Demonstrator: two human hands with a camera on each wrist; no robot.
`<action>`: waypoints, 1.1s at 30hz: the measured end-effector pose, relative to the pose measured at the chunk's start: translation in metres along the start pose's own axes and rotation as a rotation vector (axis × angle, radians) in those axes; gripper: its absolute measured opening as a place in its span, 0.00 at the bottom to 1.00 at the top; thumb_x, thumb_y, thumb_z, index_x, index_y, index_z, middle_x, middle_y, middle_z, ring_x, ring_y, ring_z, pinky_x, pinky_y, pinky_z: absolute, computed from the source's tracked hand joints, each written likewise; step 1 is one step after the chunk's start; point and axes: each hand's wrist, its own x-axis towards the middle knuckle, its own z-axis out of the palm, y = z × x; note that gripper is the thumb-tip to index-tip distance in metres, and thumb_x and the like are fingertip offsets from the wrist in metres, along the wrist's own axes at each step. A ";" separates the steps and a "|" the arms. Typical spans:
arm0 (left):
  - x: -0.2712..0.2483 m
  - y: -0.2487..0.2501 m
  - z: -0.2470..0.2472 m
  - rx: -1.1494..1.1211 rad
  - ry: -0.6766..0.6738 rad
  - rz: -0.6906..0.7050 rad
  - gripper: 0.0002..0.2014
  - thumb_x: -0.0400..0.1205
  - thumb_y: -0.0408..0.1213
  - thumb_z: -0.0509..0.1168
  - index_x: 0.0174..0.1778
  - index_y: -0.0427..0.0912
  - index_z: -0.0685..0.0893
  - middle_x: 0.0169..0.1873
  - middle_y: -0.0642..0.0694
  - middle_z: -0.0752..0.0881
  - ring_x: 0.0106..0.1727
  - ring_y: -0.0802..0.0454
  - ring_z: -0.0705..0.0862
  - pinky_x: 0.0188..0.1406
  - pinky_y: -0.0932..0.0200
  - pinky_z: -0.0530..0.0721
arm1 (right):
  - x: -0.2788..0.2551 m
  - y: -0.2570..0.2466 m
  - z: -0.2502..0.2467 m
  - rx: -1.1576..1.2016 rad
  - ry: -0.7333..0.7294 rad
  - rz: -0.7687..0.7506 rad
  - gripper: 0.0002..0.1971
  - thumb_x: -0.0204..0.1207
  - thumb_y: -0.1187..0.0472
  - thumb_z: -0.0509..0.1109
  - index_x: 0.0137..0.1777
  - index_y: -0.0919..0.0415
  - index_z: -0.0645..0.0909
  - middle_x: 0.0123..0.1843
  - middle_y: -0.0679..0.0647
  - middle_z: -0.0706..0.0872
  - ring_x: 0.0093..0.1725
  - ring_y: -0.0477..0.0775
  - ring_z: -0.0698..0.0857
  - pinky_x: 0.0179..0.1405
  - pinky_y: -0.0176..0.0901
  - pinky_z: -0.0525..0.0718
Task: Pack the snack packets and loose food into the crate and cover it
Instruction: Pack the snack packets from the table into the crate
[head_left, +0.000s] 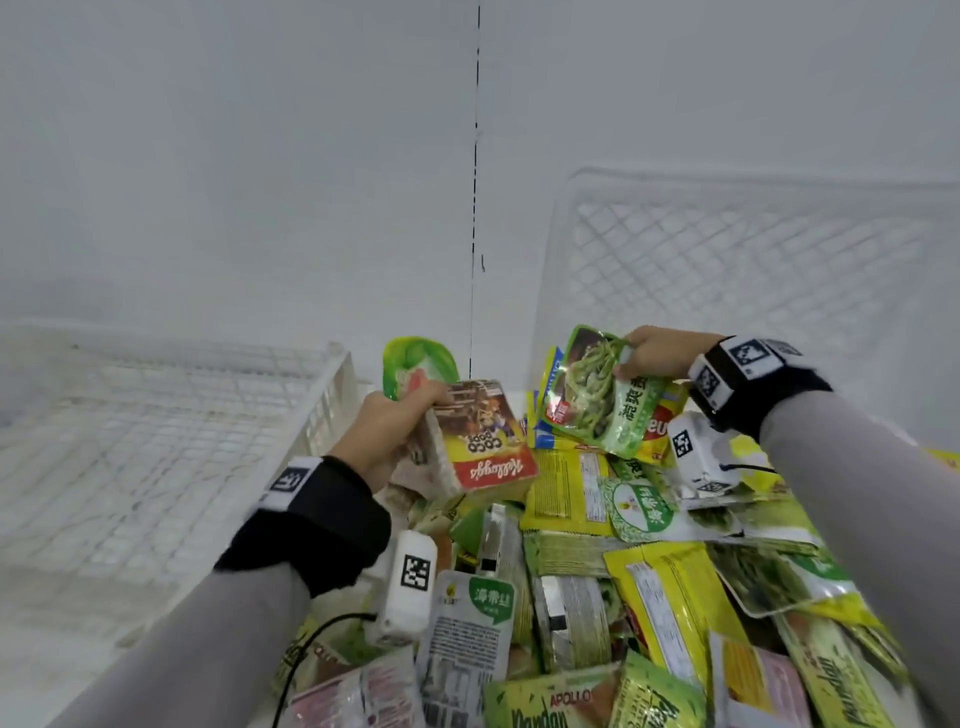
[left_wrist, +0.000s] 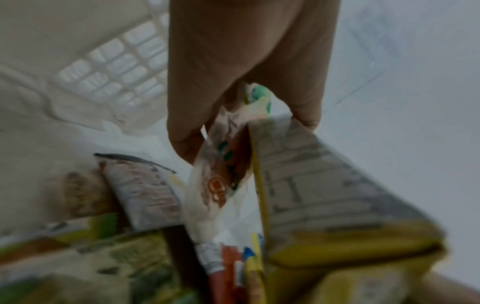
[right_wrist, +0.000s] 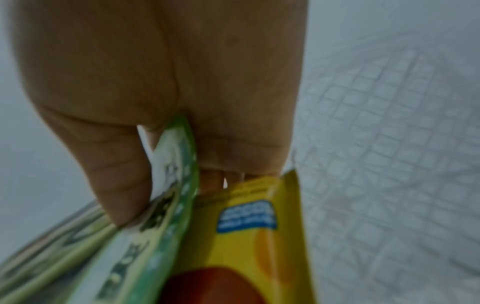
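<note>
My left hand (head_left: 395, 421) grips a yellow and red cereal box (head_left: 480, 441) together with a thin packet (left_wrist: 221, 181), lifted above the pile next to the white crate (head_left: 332, 395) on the left. The box's grey side (left_wrist: 311, 181) fills the left wrist view under my fingers (left_wrist: 182, 133). My right hand (head_left: 654, 353) pinches a green bean packet (head_left: 592, 400) and a yellow packet (right_wrist: 249, 236) behind it, held over the heap of snack packets (head_left: 649, 571).
A second white lattice crate (head_left: 753, 260) leans upright against the wall at the right. A green pouch (head_left: 415, 364) lies behind the cereal box. Green and yellow packets cover the surface from the centre to the lower right.
</note>
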 end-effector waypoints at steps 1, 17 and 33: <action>0.008 -0.005 0.000 0.044 0.025 -0.017 0.10 0.73 0.39 0.71 0.43 0.36 0.83 0.29 0.45 0.84 0.20 0.56 0.77 0.19 0.65 0.67 | 0.003 0.001 0.004 -0.033 -0.006 0.002 0.07 0.78 0.59 0.69 0.49 0.63 0.77 0.53 0.60 0.80 0.54 0.57 0.77 0.50 0.43 0.71; 0.027 -0.007 -0.006 0.253 -0.182 -0.236 0.15 0.74 0.38 0.71 0.53 0.35 0.82 0.43 0.34 0.89 0.36 0.41 0.85 0.34 0.57 0.79 | 0.001 -0.004 0.040 -0.111 -0.246 -0.110 0.18 0.72 0.47 0.74 0.52 0.57 0.74 0.54 0.56 0.83 0.50 0.57 0.84 0.48 0.45 0.81; -0.008 0.015 0.014 0.438 -0.198 0.087 0.05 0.77 0.32 0.68 0.47 0.37 0.81 0.31 0.45 0.87 0.25 0.56 0.85 0.15 0.73 0.73 | -0.001 -0.020 0.057 -0.365 -0.195 -0.065 0.53 0.40 0.23 0.76 0.64 0.52 0.69 0.59 0.51 0.76 0.56 0.54 0.79 0.49 0.48 0.76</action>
